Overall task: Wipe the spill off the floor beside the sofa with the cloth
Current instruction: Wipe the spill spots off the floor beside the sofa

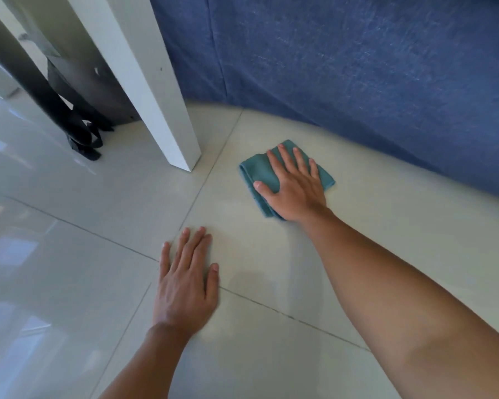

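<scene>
A folded teal cloth point(255, 171) lies flat on the pale tiled floor point(386, 214), close to the blue fabric side of the sofa point(357, 61). My right hand point(294, 185) presses down on the cloth with fingers spread, covering most of it. My left hand point(186, 280) rests palm down on the bare tiles nearer to me, fingers apart, holding nothing. No spill stands out on the glossy tiles; only a faint streaky sheen shows between the two hands.
A white table leg point(156, 90) stands on the floor left of the cloth. Behind it are dark slanted legs and a black strap point(84, 139). Grey grout lines cross the tiles. The sofa side curves along the right.
</scene>
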### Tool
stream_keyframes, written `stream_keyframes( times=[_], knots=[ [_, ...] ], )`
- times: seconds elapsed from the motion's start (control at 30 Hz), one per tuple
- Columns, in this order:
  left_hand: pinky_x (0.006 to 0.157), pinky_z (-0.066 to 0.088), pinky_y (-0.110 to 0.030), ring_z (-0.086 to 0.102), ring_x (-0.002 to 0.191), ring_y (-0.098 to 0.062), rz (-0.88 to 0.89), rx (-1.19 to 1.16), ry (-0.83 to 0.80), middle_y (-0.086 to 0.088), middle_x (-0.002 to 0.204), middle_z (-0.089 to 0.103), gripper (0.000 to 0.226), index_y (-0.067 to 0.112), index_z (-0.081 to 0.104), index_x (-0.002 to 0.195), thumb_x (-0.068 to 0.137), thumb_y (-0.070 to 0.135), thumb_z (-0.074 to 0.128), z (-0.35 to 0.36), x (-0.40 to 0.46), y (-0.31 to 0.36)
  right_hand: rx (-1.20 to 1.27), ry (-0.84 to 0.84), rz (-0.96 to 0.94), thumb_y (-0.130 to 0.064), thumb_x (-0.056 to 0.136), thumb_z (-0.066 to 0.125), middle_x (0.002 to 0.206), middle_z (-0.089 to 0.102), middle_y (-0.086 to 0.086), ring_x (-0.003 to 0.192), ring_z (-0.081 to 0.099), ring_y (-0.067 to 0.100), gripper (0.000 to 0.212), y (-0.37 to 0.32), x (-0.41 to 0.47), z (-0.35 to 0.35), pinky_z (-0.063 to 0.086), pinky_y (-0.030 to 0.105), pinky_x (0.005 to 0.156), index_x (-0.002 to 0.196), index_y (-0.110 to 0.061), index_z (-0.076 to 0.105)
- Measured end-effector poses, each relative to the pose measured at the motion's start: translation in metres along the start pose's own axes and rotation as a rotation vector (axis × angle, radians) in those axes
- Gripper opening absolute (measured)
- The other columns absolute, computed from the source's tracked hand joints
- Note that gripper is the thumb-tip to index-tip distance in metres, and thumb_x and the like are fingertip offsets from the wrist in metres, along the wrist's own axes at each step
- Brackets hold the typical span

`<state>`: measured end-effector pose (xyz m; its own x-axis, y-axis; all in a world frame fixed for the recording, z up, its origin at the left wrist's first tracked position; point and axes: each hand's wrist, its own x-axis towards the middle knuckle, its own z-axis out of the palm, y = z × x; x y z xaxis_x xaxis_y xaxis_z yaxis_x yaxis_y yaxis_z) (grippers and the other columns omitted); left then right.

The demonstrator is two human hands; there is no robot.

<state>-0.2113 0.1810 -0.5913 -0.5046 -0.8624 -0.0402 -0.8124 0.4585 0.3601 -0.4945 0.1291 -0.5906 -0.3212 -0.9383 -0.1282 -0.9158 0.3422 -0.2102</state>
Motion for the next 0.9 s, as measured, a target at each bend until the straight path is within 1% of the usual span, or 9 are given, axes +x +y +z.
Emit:
stream_keyframes(
  times=[0.1, 0.23, 0.37, 0.43, 0.57, 0.63, 0.7, 0.77, 0.9],
  knots=[
    [0.125, 0.006, -0.048, 0.017, 0.154, -0.019, -0.005, 0.007, 0.006, 0.001, 0.161, 0.036, 0.059, 0.015, 0.041, 0.149, 0.096, 0.038, 0.035, 0.001, -0.002, 0.001, -0.007, 0.026, 0.142, -0.074, 0.094, 0.022, 0.172, 0.003, -0.005, 0.157, -0.003, 0.022, 0.080, 0.044, -0.033, -0.005, 0.001, 0.051, 0.125, 0.161, -0.033, 0.010],
    [0.124, 0.010, -0.050, 0.022, 0.153, -0.022, -0.015, 0.002, 0.021, -0.002, 0.159, 0.039, 0.061, 0.014, 0.043, 0.147, 0.093, 0.040, 0.034, 0.000, -0.004, 0.002, -0.021, 0.072, 0.301, -0.072, 0.095, 0.021, 0.172, 0.003, -0.004, 0.157, -0.003, 0.023, 0.078, 0.099, -0.117, -0.005, 0.002, 0.052, 0.126, 0.162, -0.032, 0.009],
    [0.123, 0.012, -0.052, 0.025, 0.151, -0.025, -0.022, 0.005, 0.051, -0.005, 0.156, 0.042, 0.062, 0.012, 0.045, 0.144, 0.091, 0.042, 0.033, 0.002, -0.003, 0.007, 0.014, 0.048, 0.527, -0.073, 0.093, 0.021, 0.172, -0.003, -0.003, 0.157, -0.008, 0.024, 0.084, 0.110, -0.194, -0.001, 0.000, 0.052, 0.125, 0.162, -0.030, 0.004],
    [0.122, 0.012, -0.053, 0.025, 0.151, -0.027, -0.021, 0.012, 0.055, -0.006, 0.156, 0.042, 0.062, 0.012, 0.046, 0.142, 0.090, 0.041, 0.033, 0.003, -0.003, 0.009, 0.016, 0.017, 0.493, -0.073, 0.093, 0.021, 0.171, -0.009, -0.002, 0.156, -0.014, 0.025, 0.085, 0.088, -0.218, 0.003, -0.004, 0.052, 0.125, 0.162, -0.029, 0.000],
    [0.122, 0.013, -0.053, 0.026, 0.150, -0.027, -0.023, 0.026, 0.049, -0.007, 0.155, 0.043, 0.062, 0.012, 0.046, 0.142, 0.089, 0.042, 0.033, 0.003, -0.005, 0.015, 0.067, -0.075, 0.229, -0.073, 0.092, 0.026, 0.170, -0.017, -0.004, 0.153, -0.025, 0.022, 0.087, 0.029, -0.238, 0.005, -0.009, 0.052, 0.123, 0.162, -0.031, -0.003],
    [0.122, 0.013, -0.052, 0.025, 0.150, -0.026, -0.023, 0.032, 0.053, -0.007, 0.155, 0.043, 0.062, 0.012, 0.046, 0.142, 0.090, 0.042, 0.033, 0.002, -0.006, 0.016, 0.076, -0.102, 0.112, -0.073, 0.092, 0.028, 0.170, -0.016, -0.006, 0.153, -0.026, 0.020, 0.086, 0.015, -0.229, 0.006, -0.009, 0.053, 0.123, 0.162, -0.032, 0.001],
    [0.122, 0.013, -0.051, 0.025, 0.151, -0.026, -0.018, 0.025, 0.060, -0.006, 0.156, 0.042, 0.062, 0.012, 0.046, 0.143, 0.090, 0.042, 0.033, -0.001, -0.004, 0.014, 0.073, -0.090, 0.045, -0.074, 0.092, 0.032, 0.171, -0.011, -0.006, 0.154, -0.022, 0.019, 0.086, 0.013, -0.206, 0.007, -0.006, 0.053, 0.124, 0.162, -0.033, 0.006],
    [0.122, 0.013, -0.051, 0.026, 0.150, -0.027, -0.005, 0.012, 0.064, -0.007, 0.155, 0.042, 0.061, 0.012, 0.046, 0.142, 0.090, 0.042, 0.034, 0.000, -0.003, 0.015, 0.070, -0.056, 0.047, -0.074, 0.091, 0.033, 0.172, -0.005, -0.006, 0.156, -0.016, 0.020, 0.085, 0.024, -0.179, 0.006, -0.002, 0.053, 0.124, 0.162, -0.033, 0.010],
    [0.122, 0.015, -0.053, 0.028, 0.149, -0.029, -0.005, 0.009, 0.066, -0.008, 0.154, 0.044, 0.061, 0.010, 0.048, 0.142, 0.090, 0.040, 0.035, 0.004, 0.000, 0.020, 0.023, 0.036, 0.178, -0.075, 0.091, 0.033, 0.171, 0.007, -0.006, 0.157, -0.002, 0.022, 0.082, 0.055, -0.136, 0.001, 0.001, 0.052, 0.125, 0.161, -0.034, 0.018]
  ],
)
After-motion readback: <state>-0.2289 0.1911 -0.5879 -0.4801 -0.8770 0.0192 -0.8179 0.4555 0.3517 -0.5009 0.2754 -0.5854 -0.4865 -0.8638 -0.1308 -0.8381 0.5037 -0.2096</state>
